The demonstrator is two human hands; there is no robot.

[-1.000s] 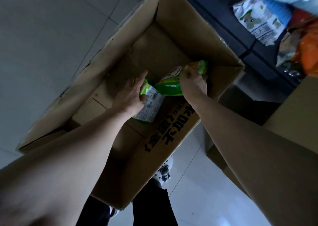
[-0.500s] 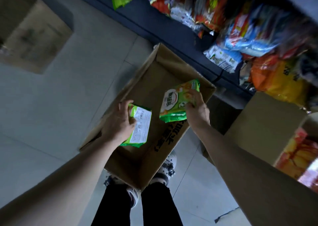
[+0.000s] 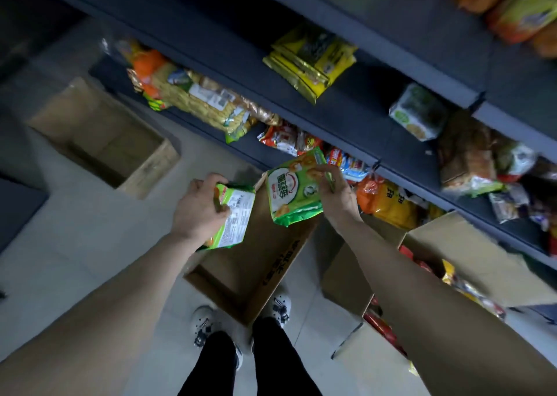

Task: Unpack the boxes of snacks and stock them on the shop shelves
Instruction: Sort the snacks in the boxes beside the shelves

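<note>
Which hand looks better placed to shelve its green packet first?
Likely the right hand: its packet is nearer the shelves. The left hand holds the other packet farther back, over the cardboard box.

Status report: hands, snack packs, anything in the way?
Left hand grips first green pack. Right hand grips second green pack. Both above open cardboard box. No obstacle seen.

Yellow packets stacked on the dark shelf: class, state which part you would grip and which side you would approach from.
The yellow packets lie flat in a stack on the shelf, and the shelf above covers their far end. So probably pinch the near edge, top and bottom, coming from the open aisle side.
</note>
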